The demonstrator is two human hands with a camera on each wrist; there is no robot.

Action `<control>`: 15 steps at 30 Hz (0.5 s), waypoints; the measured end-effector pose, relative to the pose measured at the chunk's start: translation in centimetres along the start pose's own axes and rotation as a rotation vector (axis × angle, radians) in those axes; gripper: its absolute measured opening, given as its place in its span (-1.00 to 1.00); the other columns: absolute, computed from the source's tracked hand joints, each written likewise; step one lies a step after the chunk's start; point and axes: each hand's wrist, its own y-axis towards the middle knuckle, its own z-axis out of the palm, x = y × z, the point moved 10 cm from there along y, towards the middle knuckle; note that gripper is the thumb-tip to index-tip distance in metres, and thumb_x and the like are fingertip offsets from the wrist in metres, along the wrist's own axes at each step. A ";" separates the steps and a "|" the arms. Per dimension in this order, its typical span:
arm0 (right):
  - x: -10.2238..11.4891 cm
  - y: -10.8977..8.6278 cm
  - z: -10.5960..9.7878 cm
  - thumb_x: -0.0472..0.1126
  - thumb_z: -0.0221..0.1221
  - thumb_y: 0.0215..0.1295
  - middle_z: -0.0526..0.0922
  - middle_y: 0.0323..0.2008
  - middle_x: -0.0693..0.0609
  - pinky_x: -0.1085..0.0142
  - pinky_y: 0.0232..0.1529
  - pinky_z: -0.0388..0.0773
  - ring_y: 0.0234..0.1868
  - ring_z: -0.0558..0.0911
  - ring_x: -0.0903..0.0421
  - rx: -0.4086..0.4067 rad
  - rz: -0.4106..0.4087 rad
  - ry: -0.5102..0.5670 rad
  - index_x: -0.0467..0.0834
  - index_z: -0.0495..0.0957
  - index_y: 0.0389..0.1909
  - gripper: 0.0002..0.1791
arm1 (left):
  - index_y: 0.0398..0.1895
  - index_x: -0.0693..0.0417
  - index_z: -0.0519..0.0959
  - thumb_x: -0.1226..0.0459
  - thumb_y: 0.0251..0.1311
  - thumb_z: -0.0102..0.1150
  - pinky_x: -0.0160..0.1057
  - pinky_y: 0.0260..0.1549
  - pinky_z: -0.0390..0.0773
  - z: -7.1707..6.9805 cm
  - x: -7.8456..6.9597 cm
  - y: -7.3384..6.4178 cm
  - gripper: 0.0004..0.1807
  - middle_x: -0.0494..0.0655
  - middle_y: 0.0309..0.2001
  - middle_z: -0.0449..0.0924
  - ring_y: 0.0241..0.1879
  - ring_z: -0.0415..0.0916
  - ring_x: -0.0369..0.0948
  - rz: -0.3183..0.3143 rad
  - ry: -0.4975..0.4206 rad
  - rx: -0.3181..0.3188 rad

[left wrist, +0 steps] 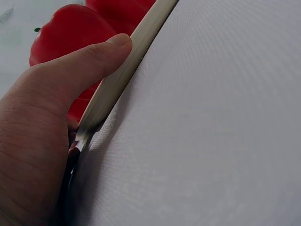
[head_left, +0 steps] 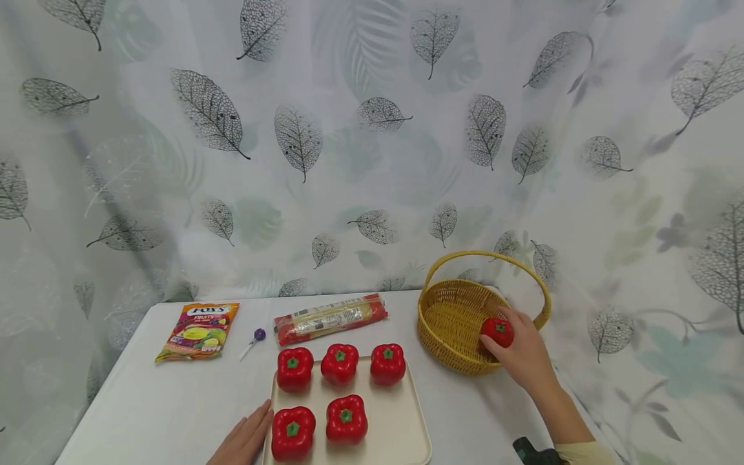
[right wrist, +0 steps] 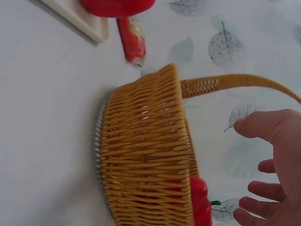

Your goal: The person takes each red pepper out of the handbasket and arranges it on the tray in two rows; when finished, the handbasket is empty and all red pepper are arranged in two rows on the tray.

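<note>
A red bell pepper (head_left: 497,332) with a green stem sits at the right side of the yellow wicker basket (head_left: 444,352). My right hand (head_left: 523,352) hovers over it. In the right wrist view, the fingers of the right hand (right wrist: 277,174) are spread, with a gap between them and the bell pepper (right wrist: 201,202). Several more red bell peppers (head_left: 346,418) stand on a cream tray (head_left: 398,433). Against the tray's left edge rests my left hand (head_left: 244,436), fingers extended. The left wrist view has its thumb (left wrist: 101,59) touching the tray rim (left wrist: 117,82).
Behind the tray lies a long red-and-yellow packet (head_left: 331,318). A purple lollipop (head_left: 259,334) and an orange candy bag labelled FOX'S (head_left: 200,330) lie to the left on the white tablecloth (head_left: 168,407). A leaf-patterned curtain (head_left: 349,187) hangs behind the table; the basket handle (head_left: 491,254) arches upright.
</note>
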 end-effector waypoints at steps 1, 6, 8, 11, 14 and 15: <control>-0.3 0.0 0.2 -0.14 0.50 0.36 0.42 0.36 -0.43 -0.42 0.15 0.61 0.28 0.51 -0.46 0.002 0.007 -0.003 -0.30 0.40 0.50 -0.21 | 0.70 0.22 0.22 -0.53 0.00 0.35 0.43 0.48 0.14 0.0 0.0 0.0 0.39 0.06 0.67 0.20 0.59 0.24 0.15 0.000 0.000 0.000; -1.8 0.0 1.1 -0.15 0.48 0.36 0.38 0.37 -0.45 -0.44 0.15 0.60 0.31 0.47 -0.49 0.025 0.049 -0.014 -0.31 0.36 0.51 -0.20 | 0.69 0.22 0.22 -0.53 -0.01 0.36 0.42 0.48 0.14 0.0 0.0 0.0 0.39 0.06 0.67 0.20 0.58 0.24 0.15 0.008 -0.001 -0.008; -2.3 0.1 1.6 -0.15 0.47 0.37 0.35 0.37 -0.47 -0.45 0.15 0.59 0.32 0.44 -0.50 0.038 0.064 -0.022 -0.32 0.34 0.52 -0.19 | 0.69 0.22 0.23 -0.53 -0.02 0.36 0.42 0.48 0.14 -0.1 0.0 0.0 0.39 0.07 0.67 0.20 0.58 0.25 0.15 0.011 0.001 -0.011; -3.0 0.2 2.2 -0.14 0.46 0.38 0.33 0.37 -0.48 -0.45 0.16 0.58 0.32 0.44 -0.52 0.062 0.083 -0.045 -0.33 0.30 0.54 -0.16 | 0.69 0.22 0.22 -0.53 -0.01 0.36 0.42 0.48 0.14 0.0 0.1 0.0 0.39 0.06 0.67 0.20 0.58 0.24 0.15 0.008 0.001 -0.009; -3.4 0.4 2.8 -0.13 0.46 0.37 0.29 0.37 -0.50 -0.47 0.16 0.57 0.31 0.44 -0.55 0.087 0.104 -0.074 -0.35 0.25 0.57 -0.11 | 0.69 0.22 0.22 -0.53 -0.01 0.36 0.43 0.49 0.13 0.0 0.1 0.0 0.39 0.06 0.68 0.19 0.58 0.24 0.15 0.003 -0.004 -0.005; -3.5 0.5 3.0 -0.14 0.46 0.37 0.29 0.37 -0.51 -0.47 0.16 0.56 0.30 0.45 -0.56 0.095 0.111 -0.077 -0.35 0.23 0.57 -0.10 | 0.70 0.21 0.22 -0.53 -0.01 0.36 0.43 0.49 0.13 0.1 0.1 0.1 0.39 0.06 0.68 0.19 0.59 0.23 0.15 0.002 -0.006 -0.003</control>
